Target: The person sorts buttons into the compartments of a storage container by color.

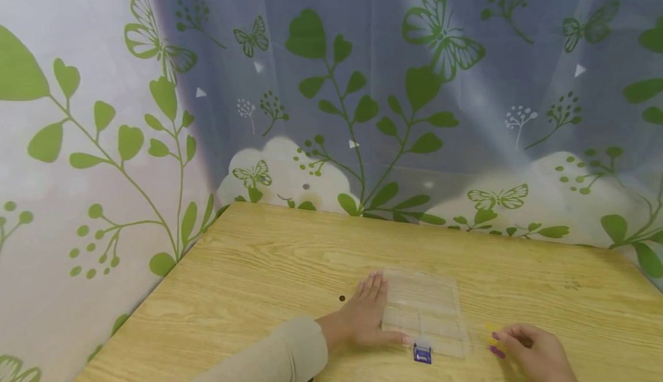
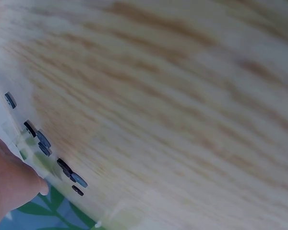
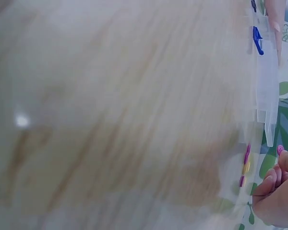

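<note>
A clear plastic compartment box (image 1: 422, 290) with a blue latch (image 1: 422, 353) lies on the table. My left hand (image 1: 365, 313) rests along its left side, fingers straight, the thumb reaching along the near edge toward the latch. To the right of the box, my right hand (image 1: 538, 347) has curled fingers and pinches a small purple button (image 3: 280, 150) at the fingertips. Below that hand, purple and yellow buttons (image 3: 246, 167) lie on the tabletop. Several dark buttons (image 2: 42, 136) are on the table near my left hand in the left wrist view.
The wood-grain table (image 1: 290, 249) ends at a patterned curtain (image 1: 331, 83) behind and on the left. One small dark round spot (image 1: 342, 298) shows left of the box. Faint clear bits (image 1: 572, 285) lie at the right.
</note>
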Action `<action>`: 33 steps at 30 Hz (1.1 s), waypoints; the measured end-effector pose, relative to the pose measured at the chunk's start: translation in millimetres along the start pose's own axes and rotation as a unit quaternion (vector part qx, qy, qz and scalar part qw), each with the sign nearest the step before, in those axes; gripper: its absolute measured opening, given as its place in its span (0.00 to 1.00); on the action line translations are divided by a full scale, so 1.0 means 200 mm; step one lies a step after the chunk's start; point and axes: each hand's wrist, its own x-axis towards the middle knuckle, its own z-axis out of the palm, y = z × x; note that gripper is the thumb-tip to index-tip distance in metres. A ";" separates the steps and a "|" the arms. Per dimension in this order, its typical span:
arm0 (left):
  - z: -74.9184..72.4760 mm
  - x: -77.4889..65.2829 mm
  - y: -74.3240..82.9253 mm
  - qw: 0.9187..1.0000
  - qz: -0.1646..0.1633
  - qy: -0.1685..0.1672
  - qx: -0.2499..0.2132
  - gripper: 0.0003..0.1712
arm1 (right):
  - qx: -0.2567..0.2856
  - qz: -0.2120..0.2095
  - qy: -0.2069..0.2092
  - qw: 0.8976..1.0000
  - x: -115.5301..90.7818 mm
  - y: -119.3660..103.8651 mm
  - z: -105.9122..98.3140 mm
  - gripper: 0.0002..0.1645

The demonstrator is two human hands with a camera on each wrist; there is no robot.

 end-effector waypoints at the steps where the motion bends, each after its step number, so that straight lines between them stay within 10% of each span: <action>1: 0.00 0.00 0.00 1.000 -0.001 -0.001 0.000 0.62 | 0.000 0.001 -0.002 1.000 0.00 -0.01 0.00 0.25; 33: 0.00 0.00 0.00 1.000 0.003 0.001 -0.004 0.63 | 0.105 0.009 -0.005 0.994 0.01 -0.24 0.08 0.17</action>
